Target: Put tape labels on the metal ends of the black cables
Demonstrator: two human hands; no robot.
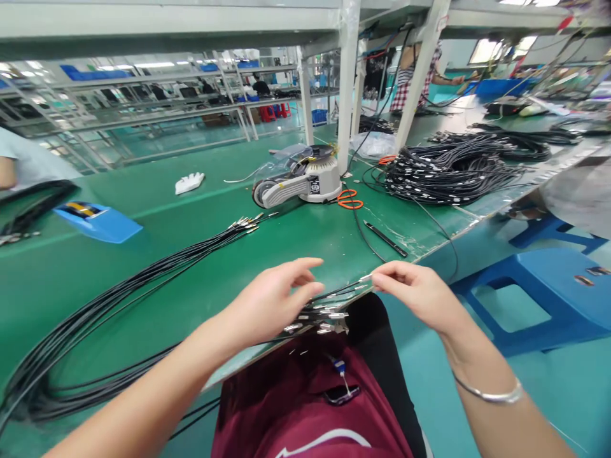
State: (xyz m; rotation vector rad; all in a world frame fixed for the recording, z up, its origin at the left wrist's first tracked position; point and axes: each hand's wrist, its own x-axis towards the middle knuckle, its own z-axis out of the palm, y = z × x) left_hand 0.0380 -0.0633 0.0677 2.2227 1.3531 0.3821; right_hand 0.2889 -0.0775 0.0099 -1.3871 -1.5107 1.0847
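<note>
My right hand (420, 291) is pinched on the silver-tipped end of a thin black cable (353, 285) at the table's front edge. To its left, my left hand (274, 296) hovers over a bundle of cable ends (329, 315) with white and metal tips, its thumb and forefinger apart. Whether its lower fingers touch the bundle is hidden. These cables lie by my lap and run left under my forearm. Farther back on the green table (229, 286), the looped black cables (138, 280) end in a fan of metal tips.
A grey tape dispenser (305, 178), orange-handled scissors (351, 199) and a black cutter knife (386, 239) lie ahead. Coiled black cables (443, 172) are heaped at right, a blue tape holder (102, 222) stands left. A blue stool (563, 286) is at right. White posts (350, 83) rise behind.
</note>
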